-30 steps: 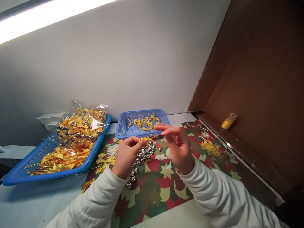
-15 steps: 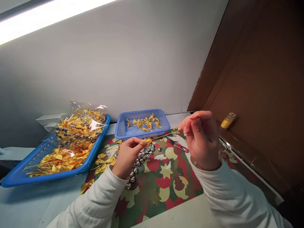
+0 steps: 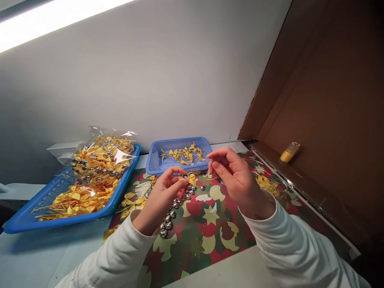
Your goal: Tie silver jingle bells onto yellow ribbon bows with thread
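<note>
My left hand [image 3: 168, 190] pinches a small yellow ribbon bow [image 3: 192, 180] between thumb and fingers, above a pile of silver bells [image 3: 175, 205]. To its right, my right hand [image 3: 235, 178] has its thumb and fingertips close together. A thin, light strand shows just below those fingertips. Whether they grip it I cannot make out. More yellow bows [image 3: 129, 202] with gold cords lie on the patterned sheet, left of the bells. The small scissors are mostly hidden behind my right hand.
At the left, a large blue tray [image 3: 120, 202] holds yellow bows and a clear bag [image 3: 103, 154] of bows with bells. A smaller blue basket [image 3: 153, 160] with several bows stands behind my hands. Yellow cords [image 3: 270, 186] lie right, near a yellow-filled bottle [image 3: 289, 153] and cardboard wall.
My right hand has come down and left, closer to my left hand. The cord stretched taut between them no longer shows that way. The yellow cords at the right have come into view.
</note>
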`<state>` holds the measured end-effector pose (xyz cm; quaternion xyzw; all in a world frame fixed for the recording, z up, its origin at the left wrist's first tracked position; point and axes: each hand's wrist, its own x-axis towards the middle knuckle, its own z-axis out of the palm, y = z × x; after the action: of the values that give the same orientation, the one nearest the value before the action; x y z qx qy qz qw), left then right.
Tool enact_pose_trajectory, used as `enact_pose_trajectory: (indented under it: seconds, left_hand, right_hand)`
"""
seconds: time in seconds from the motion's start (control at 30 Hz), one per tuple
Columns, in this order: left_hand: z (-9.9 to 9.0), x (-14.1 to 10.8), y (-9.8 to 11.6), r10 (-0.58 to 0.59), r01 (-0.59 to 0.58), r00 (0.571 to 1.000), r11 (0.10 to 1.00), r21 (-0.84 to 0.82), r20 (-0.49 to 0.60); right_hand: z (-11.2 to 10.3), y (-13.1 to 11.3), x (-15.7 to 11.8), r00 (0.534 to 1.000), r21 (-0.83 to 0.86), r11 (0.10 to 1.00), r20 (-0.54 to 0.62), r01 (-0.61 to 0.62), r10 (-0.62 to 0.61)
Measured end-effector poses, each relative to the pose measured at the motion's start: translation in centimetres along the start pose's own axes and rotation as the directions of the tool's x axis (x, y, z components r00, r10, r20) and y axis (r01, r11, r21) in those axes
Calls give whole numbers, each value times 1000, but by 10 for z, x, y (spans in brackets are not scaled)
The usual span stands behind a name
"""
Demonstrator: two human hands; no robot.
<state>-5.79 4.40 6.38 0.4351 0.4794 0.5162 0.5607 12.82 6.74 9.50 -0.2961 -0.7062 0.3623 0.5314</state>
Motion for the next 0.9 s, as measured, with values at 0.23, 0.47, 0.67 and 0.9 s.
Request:
enact_pose_trajectory:
  seconds: [0.23, 0.47, 0.67, 0.9]
  left_hand:
    - [2, -9, 15, 117, -116, 993, 985, 127, 2]
    - [2, -12, 16, 113, -107, 993, 982, 158, -33]
    - [6, -18, 21, 158, -146, 985, 976, 159, -69]
    - [8, -19, 22, 187, -169, 979, 967, 192, -84]
  right_hand:
    - [-14, -2, 6, 996, -71, 995, -65, -65, 61]
    - [2, -18, -4, 966, -388, 918, 258, 85, 20]
    - [9, -15, -11, 940, -556, 823, 328, 114, 91]
    - [9, -14, -14, 939, -560, 822, 326, 99, 109]
